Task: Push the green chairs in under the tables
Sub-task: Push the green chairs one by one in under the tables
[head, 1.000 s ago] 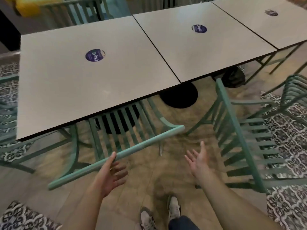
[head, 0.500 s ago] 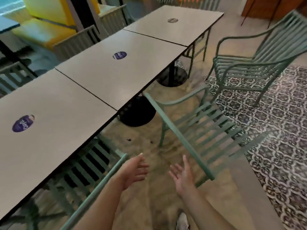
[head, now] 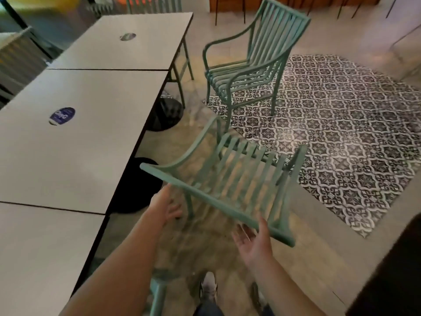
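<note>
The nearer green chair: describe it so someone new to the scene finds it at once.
Follow the row of grey tables to the middle one with the blue sticker. The nearer green chair stands off its right edge, its top rail by the left hand and right hand. The other chair stands farther off, on the patterned tiles.

Tables run along the left — near chair beside them, another chair behind it.
</note>
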Demonstrator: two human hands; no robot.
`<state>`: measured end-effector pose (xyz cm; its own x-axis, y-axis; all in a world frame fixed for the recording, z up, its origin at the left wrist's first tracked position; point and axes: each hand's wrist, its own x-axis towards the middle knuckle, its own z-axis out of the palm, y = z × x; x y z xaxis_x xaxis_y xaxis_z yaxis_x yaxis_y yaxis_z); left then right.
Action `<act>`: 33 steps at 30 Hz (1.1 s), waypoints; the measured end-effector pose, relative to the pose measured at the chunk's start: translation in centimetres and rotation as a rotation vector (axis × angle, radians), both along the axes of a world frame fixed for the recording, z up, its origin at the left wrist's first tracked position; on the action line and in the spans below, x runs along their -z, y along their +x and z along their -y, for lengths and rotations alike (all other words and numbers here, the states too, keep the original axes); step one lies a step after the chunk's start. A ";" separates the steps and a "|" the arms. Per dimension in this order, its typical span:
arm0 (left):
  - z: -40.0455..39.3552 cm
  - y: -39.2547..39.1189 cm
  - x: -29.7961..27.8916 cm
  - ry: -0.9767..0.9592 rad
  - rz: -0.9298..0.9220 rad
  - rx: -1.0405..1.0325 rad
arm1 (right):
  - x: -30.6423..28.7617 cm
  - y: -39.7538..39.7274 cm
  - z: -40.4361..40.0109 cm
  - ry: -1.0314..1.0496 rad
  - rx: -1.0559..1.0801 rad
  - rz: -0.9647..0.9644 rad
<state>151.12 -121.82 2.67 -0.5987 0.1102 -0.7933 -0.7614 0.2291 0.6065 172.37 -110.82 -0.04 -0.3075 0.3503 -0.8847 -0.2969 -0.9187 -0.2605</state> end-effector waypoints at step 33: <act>-4.9 -3.8 2.2 0.001 0.214 -0.126 | 2.2 1.0 -9.6 -0.069 0.324 0.289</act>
<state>147.29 -116.90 0.50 -0.4262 0.0459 -0.9034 -0.8950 0.1234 0.4286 173.39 -101.21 -2.24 0.0723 0.3248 -0.9430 -0.4963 -0.8084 -0.3165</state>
